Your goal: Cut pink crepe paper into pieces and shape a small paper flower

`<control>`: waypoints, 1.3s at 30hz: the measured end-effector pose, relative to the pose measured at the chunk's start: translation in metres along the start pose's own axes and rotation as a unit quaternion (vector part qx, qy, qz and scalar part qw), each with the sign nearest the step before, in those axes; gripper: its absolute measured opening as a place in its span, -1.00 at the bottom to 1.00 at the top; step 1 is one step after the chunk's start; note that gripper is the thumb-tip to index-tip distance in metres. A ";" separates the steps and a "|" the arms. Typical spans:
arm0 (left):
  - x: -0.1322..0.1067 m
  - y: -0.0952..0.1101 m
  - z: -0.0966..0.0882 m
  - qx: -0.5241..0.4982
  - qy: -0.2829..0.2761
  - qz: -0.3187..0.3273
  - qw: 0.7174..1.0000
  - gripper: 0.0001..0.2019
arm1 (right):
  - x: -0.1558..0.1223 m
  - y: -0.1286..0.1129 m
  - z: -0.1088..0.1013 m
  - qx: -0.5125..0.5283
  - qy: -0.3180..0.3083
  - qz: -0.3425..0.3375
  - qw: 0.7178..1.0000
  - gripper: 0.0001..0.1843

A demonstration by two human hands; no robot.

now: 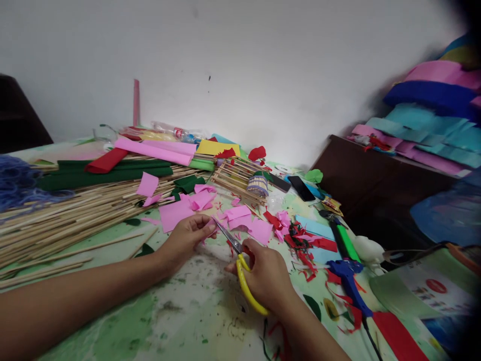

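My right hand (265, 271) grips a pair of scissors (246, 286) with yellow handles, its blades pointing up and left toward my other hand. My left hand (193, 233) is closed in a pinch on a small piece of pink felt (212, 225), mostly hidden by the fingers. The blade tips meet the felt at those fingertips. Just beyond both hands lie cut pieces of pink felt (259, 230). A small basket-like piece made of sticks (257, 185) stands behind them, beside a rack of thin sticks (229, 183).
Long bamboo sticks (75, 225) cover the left, with blue yarn (17, 183) and green felt rolls (108, 175). At right are red and green scraps (304, 240), a blue glue gun (349, 281), a phone (300, 188) and a green bucket (424, 281).
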State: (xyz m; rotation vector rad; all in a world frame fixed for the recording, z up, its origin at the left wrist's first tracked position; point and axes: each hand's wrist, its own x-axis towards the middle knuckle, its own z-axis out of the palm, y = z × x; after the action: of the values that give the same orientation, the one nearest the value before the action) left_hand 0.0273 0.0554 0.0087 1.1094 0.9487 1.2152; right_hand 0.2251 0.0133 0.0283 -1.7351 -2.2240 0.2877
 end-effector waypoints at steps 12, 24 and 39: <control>0.004 -0.007 -0.004 0.009 0.018 0.042 0.999 -0.79 | 0.000 0.000 0.003 0.013 -0.006 -0.017 1.000 -0.58; 0.003 -0.005 -0.002 -0.007 0.010 0.022 1.000 -0.81 | 0.000 0.000 0.002 0.014 -0.010 -0.011 1.000 -0.61; 0.004 0.000 0.001 -0.040 0.012 0.004 0.999 -0.83 | 0.000 0.000 0.002 -0.019 0.013 -0.007 1.000 -0.61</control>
State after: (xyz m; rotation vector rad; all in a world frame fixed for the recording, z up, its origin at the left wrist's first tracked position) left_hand 0.0292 0.0587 0.0086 1.0380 0.9056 1.2652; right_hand 0.2246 0.0136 0.0266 -1.7326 -2.2349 0.2199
